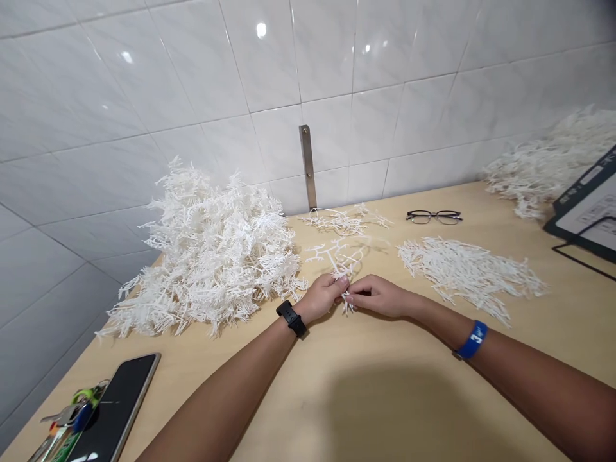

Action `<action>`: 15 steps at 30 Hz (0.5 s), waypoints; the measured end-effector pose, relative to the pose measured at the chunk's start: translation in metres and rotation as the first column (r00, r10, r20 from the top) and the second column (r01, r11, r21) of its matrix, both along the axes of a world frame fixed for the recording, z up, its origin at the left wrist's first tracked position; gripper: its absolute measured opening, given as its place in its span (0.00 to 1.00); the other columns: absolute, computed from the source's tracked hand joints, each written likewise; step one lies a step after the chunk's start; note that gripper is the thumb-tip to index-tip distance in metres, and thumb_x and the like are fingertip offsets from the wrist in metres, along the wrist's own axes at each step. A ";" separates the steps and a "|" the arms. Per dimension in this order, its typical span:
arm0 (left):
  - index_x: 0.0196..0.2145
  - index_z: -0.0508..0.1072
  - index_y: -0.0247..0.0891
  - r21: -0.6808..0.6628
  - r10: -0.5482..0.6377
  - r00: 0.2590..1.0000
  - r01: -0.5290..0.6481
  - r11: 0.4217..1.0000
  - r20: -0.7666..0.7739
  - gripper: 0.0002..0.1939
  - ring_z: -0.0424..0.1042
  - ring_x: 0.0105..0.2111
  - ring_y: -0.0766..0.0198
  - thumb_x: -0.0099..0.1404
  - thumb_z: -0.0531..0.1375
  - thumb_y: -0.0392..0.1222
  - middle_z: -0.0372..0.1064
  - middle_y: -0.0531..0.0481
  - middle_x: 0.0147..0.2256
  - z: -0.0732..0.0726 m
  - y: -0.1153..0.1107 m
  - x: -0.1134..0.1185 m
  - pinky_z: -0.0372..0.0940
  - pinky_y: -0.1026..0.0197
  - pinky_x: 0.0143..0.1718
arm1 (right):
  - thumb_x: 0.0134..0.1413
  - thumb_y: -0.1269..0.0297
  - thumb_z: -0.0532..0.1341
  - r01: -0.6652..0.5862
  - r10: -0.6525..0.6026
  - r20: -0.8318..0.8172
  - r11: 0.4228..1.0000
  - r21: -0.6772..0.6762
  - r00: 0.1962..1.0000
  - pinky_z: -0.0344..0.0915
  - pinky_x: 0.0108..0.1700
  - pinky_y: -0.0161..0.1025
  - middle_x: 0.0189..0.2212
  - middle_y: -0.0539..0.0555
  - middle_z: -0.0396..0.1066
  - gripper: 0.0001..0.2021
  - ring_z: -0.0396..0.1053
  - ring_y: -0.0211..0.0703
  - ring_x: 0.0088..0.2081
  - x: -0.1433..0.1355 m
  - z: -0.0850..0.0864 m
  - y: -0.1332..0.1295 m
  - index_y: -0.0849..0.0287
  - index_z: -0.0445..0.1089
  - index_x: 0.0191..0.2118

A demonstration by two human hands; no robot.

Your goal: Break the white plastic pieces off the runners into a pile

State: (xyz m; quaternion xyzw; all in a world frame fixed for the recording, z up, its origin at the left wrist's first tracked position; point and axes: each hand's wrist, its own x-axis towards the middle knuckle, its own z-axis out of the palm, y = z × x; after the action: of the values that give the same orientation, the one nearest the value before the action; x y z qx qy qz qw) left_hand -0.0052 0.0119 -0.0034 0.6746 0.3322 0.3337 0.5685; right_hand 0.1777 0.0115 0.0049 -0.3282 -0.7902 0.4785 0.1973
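At the centre of the frame, a white, branching plastic-like sprig (337, 261) is being gripped between thumb and fingers of the left hand (323, 298). Its lower end is being touched by the nearly closed fingertips of the right hand (378, 296); whether they are pinching it cannot be told. A large, tangled white heap (216, 250) is being seen at centre left.

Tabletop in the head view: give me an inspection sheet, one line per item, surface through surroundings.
Surface: pale wood-look table, shadowed near centre.
Things: white branched piece in hand; large pile to the left, flatter spread to the right.
Clutter: phone, keys, glasses.
Hands: left hand pinches the piece; right hand has fingertips at its near end, grip unclear.
Cables: nothing seen.
Surroundings: tiled wall, upright metal strip.
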 end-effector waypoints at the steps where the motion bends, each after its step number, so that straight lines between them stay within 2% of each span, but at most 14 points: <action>1: 0.20 0.62 0.36 -0.013 -0.002 1.000 0.002 1.000 0.007 0.31 0.50 0.20 0.71 0.60 0.54 0.69 0.52 0.56 0.18 0.001 0.000 0.000 0.46 0.62 0.25 | 0.59 0.51 0.55 -0.021 0.021 0.004 1.000 0.006 1.000 0.50 0.27 0.35 0.20 0.47 0.58 0.20 0.53 0.35 0.24 0.000 0.000 0.001 0.61 0.63 0.23; 8: 0.20 0.60 0.36 -0.055 -0.048 0.998 0.050 0.997 0.040 0.30 0.48 0.20 0.71 0.58 0.57 0.68 0.50 0.57 0.18 0.003 -0.001 0.001 0.44 0.62 0.25 | 0.59 0.50 0.55 -0.090 0.090 0.017 0.996 -0.011 0.996 0.44 0.25 0.34 0.18 0.44 0.47 0.22 0.46 0.32 0.22 0.003 -0.002 0.004 0.58 0.55 0.19; 15: 0.19 0.59 0.36 -0.098 -0.063 0.997 0.068 0.993 0.052 0.29 0.47 0.20 0.72 0.57 0.58 0.67 0.48 0.58 0.17 0.006 -0.003 0.000 0.43 0.63 0.25 | 0.61 0.50 0.54 -0.149 0.149 -0.004 0.989 -0.022 0.989 0.49 0.27 0.34 0.19 0.46 0.56 0.22 0.50 0.33 0.23 0.004 0.000 0.004 0.61 0.63 0.22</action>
State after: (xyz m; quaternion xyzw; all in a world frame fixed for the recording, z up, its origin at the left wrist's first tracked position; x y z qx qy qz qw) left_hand -0.0049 0.0091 0.0024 0.6475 0.3123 0.3142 0.6200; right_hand 0.1818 0.0151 0.0047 -0.2700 -0.8069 0.5010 0.1583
